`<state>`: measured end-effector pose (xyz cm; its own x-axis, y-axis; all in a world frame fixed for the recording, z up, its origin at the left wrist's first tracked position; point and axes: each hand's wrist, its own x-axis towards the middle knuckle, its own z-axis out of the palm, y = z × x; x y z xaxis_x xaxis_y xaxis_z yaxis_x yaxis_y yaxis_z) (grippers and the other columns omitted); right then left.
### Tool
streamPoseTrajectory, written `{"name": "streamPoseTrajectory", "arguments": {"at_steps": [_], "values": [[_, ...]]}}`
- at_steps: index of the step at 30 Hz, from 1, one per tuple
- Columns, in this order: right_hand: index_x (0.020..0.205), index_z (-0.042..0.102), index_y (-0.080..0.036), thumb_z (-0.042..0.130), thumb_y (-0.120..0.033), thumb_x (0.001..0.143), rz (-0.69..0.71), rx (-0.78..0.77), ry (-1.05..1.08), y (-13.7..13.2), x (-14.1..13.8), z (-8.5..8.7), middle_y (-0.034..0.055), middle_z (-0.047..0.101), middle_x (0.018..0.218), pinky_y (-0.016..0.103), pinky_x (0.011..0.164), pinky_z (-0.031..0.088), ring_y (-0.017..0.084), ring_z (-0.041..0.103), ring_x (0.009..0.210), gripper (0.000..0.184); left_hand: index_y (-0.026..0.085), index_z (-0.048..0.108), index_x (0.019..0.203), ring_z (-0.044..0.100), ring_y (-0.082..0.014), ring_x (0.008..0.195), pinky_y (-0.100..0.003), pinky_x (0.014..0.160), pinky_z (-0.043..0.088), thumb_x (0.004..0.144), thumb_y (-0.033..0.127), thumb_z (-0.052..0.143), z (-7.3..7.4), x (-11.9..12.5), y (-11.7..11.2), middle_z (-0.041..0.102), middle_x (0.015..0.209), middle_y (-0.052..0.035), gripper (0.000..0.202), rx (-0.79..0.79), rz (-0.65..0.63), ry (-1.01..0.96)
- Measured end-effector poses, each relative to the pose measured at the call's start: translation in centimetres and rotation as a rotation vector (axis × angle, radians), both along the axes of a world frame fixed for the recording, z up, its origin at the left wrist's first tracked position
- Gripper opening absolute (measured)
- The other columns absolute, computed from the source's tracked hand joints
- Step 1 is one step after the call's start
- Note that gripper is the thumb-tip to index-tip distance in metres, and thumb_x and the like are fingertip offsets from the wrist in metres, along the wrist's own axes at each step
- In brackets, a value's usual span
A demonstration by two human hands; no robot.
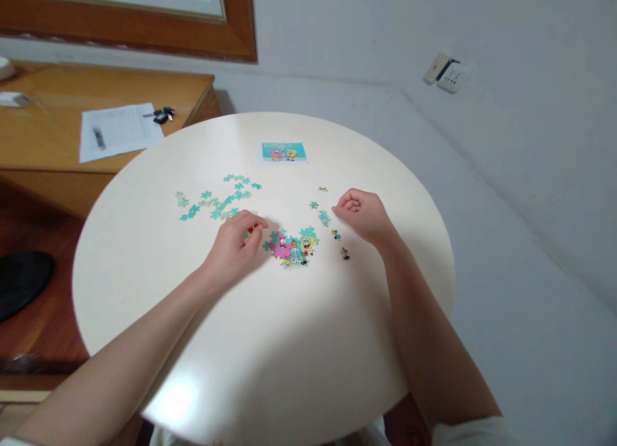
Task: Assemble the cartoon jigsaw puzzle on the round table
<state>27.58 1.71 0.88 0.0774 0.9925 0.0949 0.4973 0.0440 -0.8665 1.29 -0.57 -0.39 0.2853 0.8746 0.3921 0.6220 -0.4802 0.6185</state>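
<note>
Currently, left hand [237, 240] holding fingers [251, 218] half-curled beside partial puzzle [292, 249], right hand [364, 214] likewise near loose pieces [324, 218]; any grip unclear.

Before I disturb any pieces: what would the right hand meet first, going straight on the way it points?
The right hand would probably meet the loose puzzle pieces just to its left; its height is unclear, so it might pass over them.
</note>
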Motion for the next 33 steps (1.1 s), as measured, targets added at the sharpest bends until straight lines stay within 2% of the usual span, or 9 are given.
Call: {"name": "streamPoseTrajectory", "arguments": {"at_steps": [6,33], "values": [[0.062,0.053,-0.019,0.063,-0.029,0.061,-0.049,0.025,-0.029,0.14,0.49,-0.25,-0.0045,0.047,0.053,0.023,0.049,0.03,0.008,0.039,0.049,0.015,0.019,0.062,0.078,0.056,-0.0169,0.071,-0.031,0.07,0.046,0.083,0.024,0.042,0.12,-0.08,0.09,0.063,0.075,-0.004,0.021,0.011,0.046,-0.019],[0.059,0.051,-0.019,0.065,-0.032,0.062,-0.03,0.017,-0.112,0.09,0.53,-0.24,-0.0048,0.047,0.05,0.024,0.05,0.03,0.008,0.038,0.048,0.019,0.021,0.048,0.082,0.055,-0.0153,0.069,-0.031,0.067,0.043,0.083,0.023,0.04,0.07,-0.29,0.38,0.058,0.073,-0.0011,0.008,-0.004,0.096,-0.043]]}}
